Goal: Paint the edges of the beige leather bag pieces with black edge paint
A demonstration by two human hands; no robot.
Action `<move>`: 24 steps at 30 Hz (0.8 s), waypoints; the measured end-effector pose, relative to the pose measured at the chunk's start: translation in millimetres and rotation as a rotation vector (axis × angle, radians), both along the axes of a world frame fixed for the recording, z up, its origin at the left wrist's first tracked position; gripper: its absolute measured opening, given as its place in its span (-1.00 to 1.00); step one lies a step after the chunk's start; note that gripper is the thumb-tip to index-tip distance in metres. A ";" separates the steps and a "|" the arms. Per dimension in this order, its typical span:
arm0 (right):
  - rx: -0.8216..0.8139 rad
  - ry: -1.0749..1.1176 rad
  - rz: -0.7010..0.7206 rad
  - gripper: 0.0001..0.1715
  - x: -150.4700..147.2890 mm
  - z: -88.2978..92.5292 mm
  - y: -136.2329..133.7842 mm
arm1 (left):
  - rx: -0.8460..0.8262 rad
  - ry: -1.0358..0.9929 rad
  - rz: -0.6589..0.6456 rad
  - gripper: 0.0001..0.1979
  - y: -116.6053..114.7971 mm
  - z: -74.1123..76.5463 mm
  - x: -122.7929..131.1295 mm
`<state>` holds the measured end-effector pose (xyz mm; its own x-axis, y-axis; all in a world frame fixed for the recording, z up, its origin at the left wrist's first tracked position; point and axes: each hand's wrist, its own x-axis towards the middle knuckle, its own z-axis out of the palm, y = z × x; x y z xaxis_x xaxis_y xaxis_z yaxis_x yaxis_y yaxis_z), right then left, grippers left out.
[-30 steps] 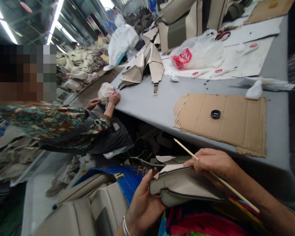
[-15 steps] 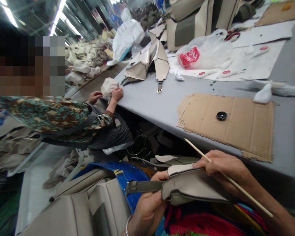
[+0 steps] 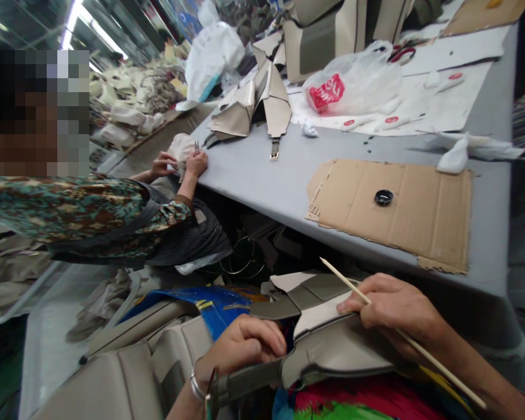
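My right hand (image 3: 402,306) is closed round a thin pointed wooden stick (image 3: 437,364), its fingertips against the upper edge of a beige bag panel (image 3: 347,344) with dark edging. The stick slants over the panel, its point up and to the left. My left hand (image 3: 245,347), fingers curled, is at the panel's left end, partly behind the dark buckle strap (image 3: 249,379) attached there. Its fingertips meet the panel's edge, and their exact hold is partly hidden. Behind the panel lies another beige and grey-green bag piece (image 3: 315,291).
A round black dish (image 3: 384,198) rests on cardboard (image 3: 446,219) atop the grey table (image 3: 262,175). Plastic bags and bag parts lie farther back. At left, a person (image 3: 126,216) handles pale material. Beige pieces (image 3: 114,373) fill the lower left.
My left hand has shifted from beneath the panel's end to above and behind the strap. The strap end has swung down toward me. My right hand keeps the stick. The view has shifted slightly.
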<state>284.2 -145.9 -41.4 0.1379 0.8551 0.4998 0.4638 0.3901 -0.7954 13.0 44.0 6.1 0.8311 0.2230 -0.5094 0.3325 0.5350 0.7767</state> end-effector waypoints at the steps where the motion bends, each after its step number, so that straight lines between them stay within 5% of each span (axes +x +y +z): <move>1: 0.025 -0.009 -0.007 -0.65 -2.3 0.0 0.4 | 0.063 0.074 -0.087 -0.66 0.0 3.4 5.5; 5: -0.007 -0.047 0.018 -0.68 -3.4 10.0 1.1 | 0.100 0.099 -0.207 -0.52 -10.5 12.9 21.9; 12: -0.005 -0.066 0.049 -0.75 12.4 32.1 12.1 | -0.315 0.151 0.320 -0.71 -49.6 18.8 32.4; 18: -0.098 -0.133 0.103 -0.72 15.6 25.9 26.1 | -0.520 0.212 0.461 -0.81 -55.5 0.0 49.7; 24: -0.138 -0.107 0.041 -0.93 20.7 21.4 34.0 | -0.624 0.139 0.349 -0.77 -46.3 -7.5 47.4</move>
